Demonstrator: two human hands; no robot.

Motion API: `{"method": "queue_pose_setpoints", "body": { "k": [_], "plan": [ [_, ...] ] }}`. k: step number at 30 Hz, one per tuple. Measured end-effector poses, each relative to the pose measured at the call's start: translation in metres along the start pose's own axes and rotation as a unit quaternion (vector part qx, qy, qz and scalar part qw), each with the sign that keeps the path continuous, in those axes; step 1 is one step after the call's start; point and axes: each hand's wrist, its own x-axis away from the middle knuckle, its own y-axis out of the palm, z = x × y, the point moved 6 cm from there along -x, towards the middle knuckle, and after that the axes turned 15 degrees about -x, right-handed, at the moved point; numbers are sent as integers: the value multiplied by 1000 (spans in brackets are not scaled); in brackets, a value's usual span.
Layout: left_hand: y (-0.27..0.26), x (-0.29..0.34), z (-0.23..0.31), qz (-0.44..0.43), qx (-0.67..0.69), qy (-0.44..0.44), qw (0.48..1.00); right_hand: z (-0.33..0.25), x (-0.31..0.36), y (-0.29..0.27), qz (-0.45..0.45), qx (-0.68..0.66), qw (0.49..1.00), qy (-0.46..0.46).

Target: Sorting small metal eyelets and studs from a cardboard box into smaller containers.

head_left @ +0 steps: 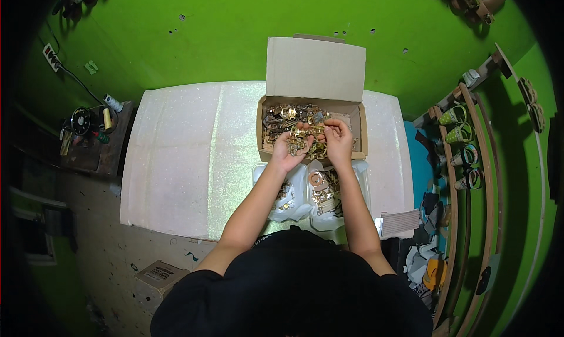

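Observation:
My left hand [285, 153] is turned palm up over an open cardboard box [363, 131], its fingers curled under a small heap of gold-coloured metal pieces [298, 143] that look like buckles or shoe ornaments. Close by on the right, my right hand [339, 142] has its thumb and fingers pinched together at the end of a gold metal piece that spans toward the left palm. The piece's exact kind is too small to tell. Inside the box, below both hands, lies a pile of gold and dark metal fittings [282, 113]. The raised box lid [315, 70] stands against the back.
Two plastic-lined containers [299, 184] of small parts sit between my forearms. The box stands on a glittery white table covering [176, 155]. A ribbed grey piece [400, 222] lies at the right edge. Sandals hang on a wooden rack [470, 219]; a small sewing-thread table [100, 146] is left.

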Motion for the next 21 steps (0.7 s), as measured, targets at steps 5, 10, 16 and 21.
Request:
{"method": "queue_pose_setpoints", "body": {
  "k": [5, 10, 16, 21],
  "plan": [
    [0, 0, 1, -11, 16, -4, 1000, -4, 3, 10, -56, 24, 998, 34],
    [1, 0, 0, -27, -1, -5, 1000, 6, 3, 9, -86, 76, 990, 86],
    [1, 1, -1, 1, -12, -5, 1000, -1, 4, 6, -50, 262, 960, -82],
    [0, -1, -1, -22, -10, -10, 1000, -6, 5, 5, -24, 354, 929, -106]
  ]
}}
